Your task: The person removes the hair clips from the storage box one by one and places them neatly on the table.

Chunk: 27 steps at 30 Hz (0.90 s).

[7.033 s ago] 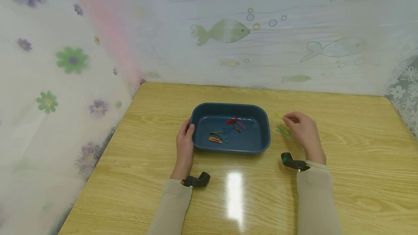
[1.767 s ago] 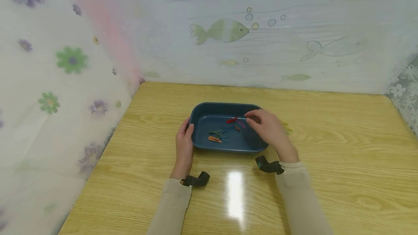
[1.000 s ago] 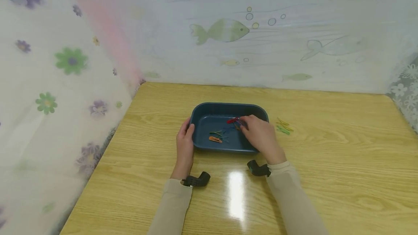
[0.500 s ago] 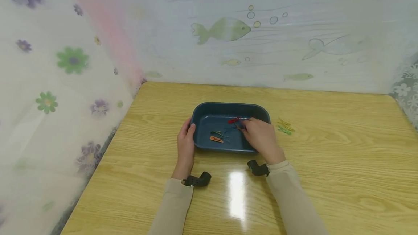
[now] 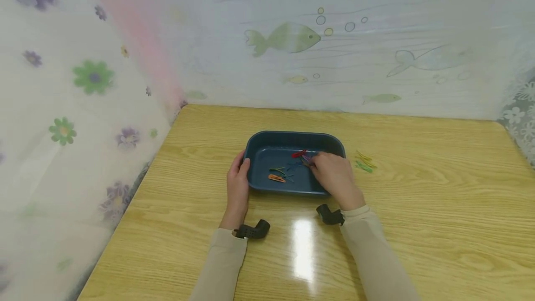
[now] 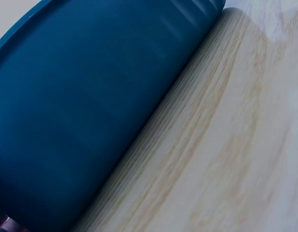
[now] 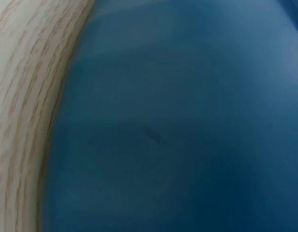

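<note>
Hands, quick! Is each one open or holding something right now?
Left hand: holding the blue tub.
Right hand: at the purple clip; can't tell if it's pinching it.

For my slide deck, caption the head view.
Left hand grips a blue basin; right hand reaches in among colourful clips.

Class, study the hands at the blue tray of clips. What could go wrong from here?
1. The right hand is at the purple clip, near the red clip, so it might catch both.
2. Yellow and green clips lie just right of the blue tray; the hand could brush them on leaving.
3. The left hand holds only the tray's left end, so a bump might turn it.
</note>
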### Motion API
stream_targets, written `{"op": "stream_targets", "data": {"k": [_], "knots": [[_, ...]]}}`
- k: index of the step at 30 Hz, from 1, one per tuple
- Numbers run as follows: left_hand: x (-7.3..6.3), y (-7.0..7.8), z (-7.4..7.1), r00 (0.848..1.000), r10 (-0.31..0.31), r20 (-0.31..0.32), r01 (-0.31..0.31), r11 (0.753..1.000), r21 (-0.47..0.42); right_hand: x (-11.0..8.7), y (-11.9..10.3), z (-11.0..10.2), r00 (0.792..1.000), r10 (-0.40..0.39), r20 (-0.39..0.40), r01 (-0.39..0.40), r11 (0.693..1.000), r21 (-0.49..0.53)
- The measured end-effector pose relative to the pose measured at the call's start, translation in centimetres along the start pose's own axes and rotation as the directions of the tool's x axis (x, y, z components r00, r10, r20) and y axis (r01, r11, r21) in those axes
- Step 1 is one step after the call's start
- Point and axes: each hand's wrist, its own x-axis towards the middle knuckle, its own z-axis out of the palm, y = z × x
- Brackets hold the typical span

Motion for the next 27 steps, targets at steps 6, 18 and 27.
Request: {"op": "stream_targets", "data": {"k": [6,18,27], "knots": [[0.15,-0.27,-0.09,1.000,0.008,0.002,-0.008,1.000,0.005,0.11,0.10,-0.14,1.000,0.011,-0.017,-0.009,0.997,0.082],[0.35,-0.20,0.16,1.000,0.023,-0.006,-0.023,1.000,-0.008,0.14,0.48,-0.18,0.992,0.009,-0.126,0.012,0.987,0.161],[0.16,-0.10,-0.08,1.000,-0.021,0.000,0.021,1.000,0.006,0.09,0.50,-0.12,0.996,0.020,-0.090,-0.002,0.982,0.191]]}}
